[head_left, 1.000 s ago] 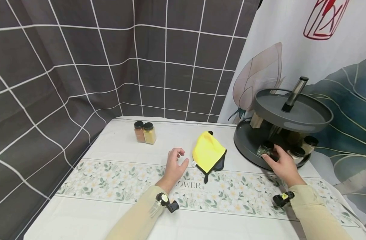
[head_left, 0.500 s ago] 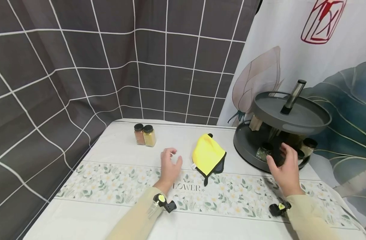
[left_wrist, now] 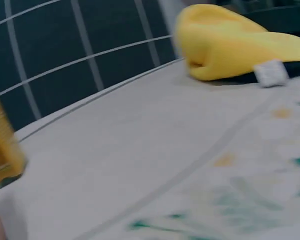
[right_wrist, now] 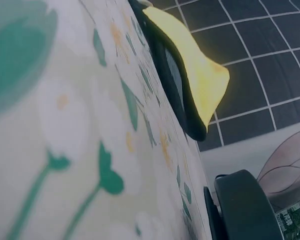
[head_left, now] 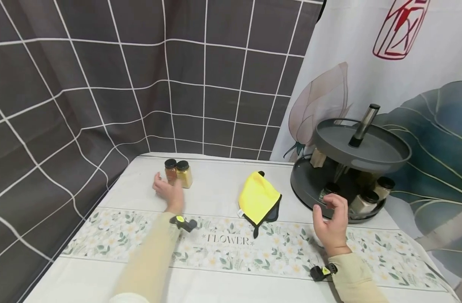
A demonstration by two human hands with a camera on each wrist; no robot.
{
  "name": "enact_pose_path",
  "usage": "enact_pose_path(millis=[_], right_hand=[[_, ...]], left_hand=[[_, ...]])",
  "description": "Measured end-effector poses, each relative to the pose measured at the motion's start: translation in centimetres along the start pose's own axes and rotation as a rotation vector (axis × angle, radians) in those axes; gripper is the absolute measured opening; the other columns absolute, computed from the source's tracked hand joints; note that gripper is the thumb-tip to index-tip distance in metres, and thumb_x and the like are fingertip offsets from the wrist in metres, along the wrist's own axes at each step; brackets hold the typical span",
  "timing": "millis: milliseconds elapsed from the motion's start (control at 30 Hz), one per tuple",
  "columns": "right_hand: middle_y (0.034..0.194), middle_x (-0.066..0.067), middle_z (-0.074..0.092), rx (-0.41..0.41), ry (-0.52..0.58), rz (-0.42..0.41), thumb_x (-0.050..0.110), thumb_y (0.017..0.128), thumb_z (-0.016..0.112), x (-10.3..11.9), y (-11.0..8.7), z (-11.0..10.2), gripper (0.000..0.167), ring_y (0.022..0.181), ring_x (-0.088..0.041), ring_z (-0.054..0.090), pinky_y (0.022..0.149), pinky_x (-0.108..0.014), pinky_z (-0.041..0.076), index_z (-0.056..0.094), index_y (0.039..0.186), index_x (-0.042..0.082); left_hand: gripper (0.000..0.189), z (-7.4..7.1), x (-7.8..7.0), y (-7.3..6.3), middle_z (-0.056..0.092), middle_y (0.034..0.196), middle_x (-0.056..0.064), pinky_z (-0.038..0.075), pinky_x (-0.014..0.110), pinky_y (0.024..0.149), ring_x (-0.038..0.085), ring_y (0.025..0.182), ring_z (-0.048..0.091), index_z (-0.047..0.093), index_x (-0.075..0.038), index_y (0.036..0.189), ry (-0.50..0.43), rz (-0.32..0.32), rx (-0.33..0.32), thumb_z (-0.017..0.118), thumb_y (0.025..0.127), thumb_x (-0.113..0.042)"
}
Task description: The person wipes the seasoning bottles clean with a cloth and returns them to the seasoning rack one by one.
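My left hand [head_left: 170, 194], slightly blurred, has loosely bent fingers right beside two black-lidded spice jars at the back left. The reddish spice jar [head_left: 170, 169] is partly covered by the fingers; the yellow spice jar [head_left: 184, 176] stands against it and also shows at the left edge of the left wrist view [left_wrist: 2, 150]. Holding nothing, my right hand [head_left: 332, 223] hovers in front of the two-tier dark rack [head_left: 302, 185], fingers relaxed and apart from the thumb. Behind its fingertips, a jar of green herbs [right_wrist: 294, 220] stands on the lower tier.
A yellow cloth [head_left: 258, 198] with black edging lies mid-table over a dark item. The rack's lower tier also bears a white-filled jar [head_left: 364, 203], another jar [head_left: 384, 188] and a wooden block [head_left: 318, 158]. Its upper tier [head_left: 382, 145] overhangs them. A grid-patterned curtain [head_left: 223, 97] hangs behind.
My right hand has let go of the herb jar, leaving it on the lower tier, and drawn back toward the left. My left hand has moved left and away to the spice jars.
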State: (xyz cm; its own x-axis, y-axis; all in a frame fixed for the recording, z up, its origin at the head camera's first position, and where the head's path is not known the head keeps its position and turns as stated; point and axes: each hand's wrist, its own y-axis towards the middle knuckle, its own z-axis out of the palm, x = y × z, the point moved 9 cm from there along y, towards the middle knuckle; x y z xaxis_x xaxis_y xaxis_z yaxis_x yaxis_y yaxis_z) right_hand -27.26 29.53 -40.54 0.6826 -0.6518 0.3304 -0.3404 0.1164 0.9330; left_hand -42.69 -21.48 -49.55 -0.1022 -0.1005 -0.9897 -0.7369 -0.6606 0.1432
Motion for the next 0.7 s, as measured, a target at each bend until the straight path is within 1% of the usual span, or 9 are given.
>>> enact_pose_path(millis=[67, 133, 200, 233, 267, 333, 467, 567, 700], right_hand=[[0.103, -0.035, 0.049, -0.007, 0.021, -0.002, 0.013, 0.093, 0.058, 1.1, 0.3, 0.1, 0.033, 0.091, -0.026, 0.046, 0.082, -0.022, 0.036, 0.051, 0.102, -0.017], [0.1, -0.035, 0.049, -0.015, 0.047, -0.003, 0.006, 0.091, 0.057, 2.2, 0.8, 0.2, 0.027, 0.088, -0.024, 0.045, 0.079, -0.023, 0.035, 0.051, 0.101, -0.019], [0.097, -0.035, 0.048, -0.016, 0.067, 0.011, -0.005, 0.086, 0.056, 3.1, 1.2, 0.4, 0.021, 0.084, -0.025, 0.044, 0.076, -0.026, 0.034, 0.05, 0.1, -0.02], [0.096, -0.035, 0.048, -0.008, 0.079, 0.024, -0.011, 0.081, 0.055, 3.5, 1.4, 0.6, 0.021, 0.083, -0.026, 0.044, 0.075, -0.026, 0.035, 0.05, 0.099, -0.021], [0.095, -0.035, 0.048, 0.003, 0.084, 0.037, -0.014, 0.08, 0.055, 3.5, 1.5, 0.7, 0.021, 0.082, -0.026, 0.045, 0.074, -0.027, 0.035, 0.05, 0.099, -0.021], [0.094, -0.034, 0.049, 0.032, 0.089, 0.073, -0.018, 0.078, 0.055, 3.5, 1.5, 1.0, 0.023, 0.081, -0.027, 0.045, 0.072, -0.029, 0.036, 0.05, 0.1, -0.021], [0.092, -0.031, 0.051, 0.103, 0.082, 0.143, -0.021, 0.078, 0.057, 2.8, 1.0, 1.7, 0.024, 0.079, -0.03, 0.046, 0.072, -0.027, 0.038, 0.051, 0.102, -0.021], [0.094, -0.03, 0.053, 0.155, 0.088, 0.188, -0.023, 0.079, 0.059, 1.3, 0.0, 2.4, 0.027, 0.08, -0.032, 0.047, 0.072, -0.028, 0.04, 0.052, 0.105, -0.019], [0.1, -0.023, 0.055, 0.244, 0.089, 0.237, -0.021, 0.082, 0.062, -1.1, -1.1, 3.7, 0.034, 0.083, -0.027, 0.051, 0.072, -0.027, 0.043, 0.053, 0.113, -0.013]], left_hand=[[0.091, -0.4, -0.4, 1.3, 0.018, 0.16, 0.015, 0.021, 0.041, 0.123, 0.033, 0.146, 0.022, 0.017, -0.012, 0.159, -0.107, -0.07, 0.14, 0.054, 0.078, 0.003], [0.093, -0.2, -0.6, 2.6, 0.012, 0.166, 0.013, 0.016, 0.039, 0.126, 0.029, 0.152, 0.015, 0.006, -0.015, 0.162, -0.159, -0.139, 0.321, 0.045, 0.08, 0.009], [0.091, 0.0, -0.6, 3.7, 0.009, 0.169, 0.013, 0.014, 0.039, 0.126, 0.027, 0.155, 0.011, 0.001, -0.014, 0.163, -0.125, -0.159, 0.495, 0.042, 0.085, 0.011], [0.088, -0.1, -0.5, 4.1, 0.009, 0.169, 0.014, 0.013, 0.04, 0.126, 0.028, 0.155, 0.011, 0.002, -0.013, 0.163, -0.079, -0.153, 0.557, 0.043, 0.089, 0.01], [0.083, -0.2, 0.0, 4.7, 0.012, 0.168, 0.015, 0.014, 0.041, 0.126, 0.028, 0.155, 0.013, 0.004, -0.012, 0.163, -0.029, -0.141, 0.59, 0.044, 0.093, 0.008], [0.074, -0.8, 0.8, 5.5, 0.021, 0.166, 0.017, 0.02, 0.042, 0.125, 0.031, 0.153, 0.021, 0.013, -0.009, 0.162, 0.078, -0.09, 0.622, 0.05, 0.099, 0.0], [0.067, -2.9, 1.4, 5.8, 0.035, 0.16, 0.02, 0.031, 0.045, 0.121, 0.036, 0.147, 0.034, 0.026, -0.004, 0.158, 0.251, -0.005, 0.603, 0.06, 0.102, -0.017], [0.068, -4.0, 1.4, 5.2, 0.037, 0.159, 0.019, 0.031, 0.047, 0.121, 0.036, 0.146, 0.035, 0.029, -0.005, 0.157, 0.291, 0.027, 0.594, 0.062, 0.101, -0.024], [0.07, -4.2, 1.5, 3.6, 0.04, 0.157, 0.018, 0.03, 0.052, 0.12, 0.038, 0.145, 0.036, 0.033, -0.007, 0.156, 0.313, 0.051, 0.629, 0.065, 0.099, -0.032]])
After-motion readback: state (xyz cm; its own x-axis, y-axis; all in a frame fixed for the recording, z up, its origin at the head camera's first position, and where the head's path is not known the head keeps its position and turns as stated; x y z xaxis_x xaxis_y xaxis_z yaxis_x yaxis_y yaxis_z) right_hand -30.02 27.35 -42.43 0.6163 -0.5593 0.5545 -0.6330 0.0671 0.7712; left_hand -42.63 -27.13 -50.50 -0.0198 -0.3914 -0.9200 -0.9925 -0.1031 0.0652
